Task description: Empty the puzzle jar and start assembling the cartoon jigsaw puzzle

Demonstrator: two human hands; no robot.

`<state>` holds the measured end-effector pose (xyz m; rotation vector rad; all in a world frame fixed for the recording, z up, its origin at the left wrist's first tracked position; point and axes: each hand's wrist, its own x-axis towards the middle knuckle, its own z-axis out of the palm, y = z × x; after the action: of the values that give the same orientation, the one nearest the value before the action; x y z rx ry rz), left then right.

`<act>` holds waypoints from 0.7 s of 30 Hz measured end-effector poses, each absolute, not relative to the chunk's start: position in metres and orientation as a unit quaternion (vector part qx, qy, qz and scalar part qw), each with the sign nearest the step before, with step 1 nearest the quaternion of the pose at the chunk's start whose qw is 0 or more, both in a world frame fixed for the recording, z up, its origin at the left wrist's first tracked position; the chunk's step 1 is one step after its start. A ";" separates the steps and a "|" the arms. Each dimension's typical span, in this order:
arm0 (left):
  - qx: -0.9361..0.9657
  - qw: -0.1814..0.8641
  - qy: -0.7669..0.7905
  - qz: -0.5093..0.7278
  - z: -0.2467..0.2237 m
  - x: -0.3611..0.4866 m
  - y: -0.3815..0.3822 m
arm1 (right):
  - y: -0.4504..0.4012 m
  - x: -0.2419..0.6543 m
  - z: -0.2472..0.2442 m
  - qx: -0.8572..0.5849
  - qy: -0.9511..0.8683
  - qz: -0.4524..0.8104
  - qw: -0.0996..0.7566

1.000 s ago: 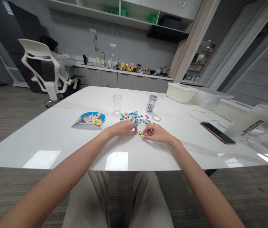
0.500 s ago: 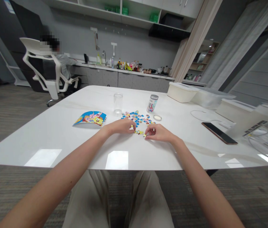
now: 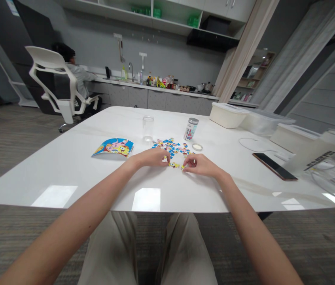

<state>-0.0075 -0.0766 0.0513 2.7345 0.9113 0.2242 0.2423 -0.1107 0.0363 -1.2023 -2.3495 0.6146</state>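
Observation:
My right hand [image 3: 198, 164] pinches a small yellow puzzle piece [image 3: 182, 168] just above the white table. My left hand [image 3: 155, 157] is closed, its fingertips at the left end of a short strip of joined yellow pieces [image 3: 174, 165]; whether it grips a piece is too small to tell. Behind the hands lies a loose pile of blue, yellow and pink puzzle pieces [image 3: 171, 147]. A curved picture sheet [image 3: 114, 147] with a yellow cartoon figure rests to the left.
Beyond the pile stand a clear jar [image 3: 148, 128] and a printed can [image 3: 191, 129], with a round lid [image 3: 197, 147] nearby. A phone [image 3: 274, 166], cables and storage boxes [image 3: 229, 115] are on the right. A person sits at the counter, back left.
My right hand has shifted slightly right with the piece, which now sits a little apart from the strip's right end. My left hand has hardly moved.

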 end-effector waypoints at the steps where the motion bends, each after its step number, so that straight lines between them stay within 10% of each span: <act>1: 0.938 0.124 0.314 0.076 0.052 -0.007 -0.077 | -0.110 0.245 0.036 -0.442 -0.842 0.213 0.224; 21: 0.924 0.100 0.367 0.020 0.055 -0.009 -0.079 | -0.103 0.260 0.026 -0.518 -0.816 0.170 0.193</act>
<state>-0.0089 -0.0794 0.0553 2.7335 1.0862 0.0605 0.2602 -0.1026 0.0261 -1.4531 -2.2887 0.4770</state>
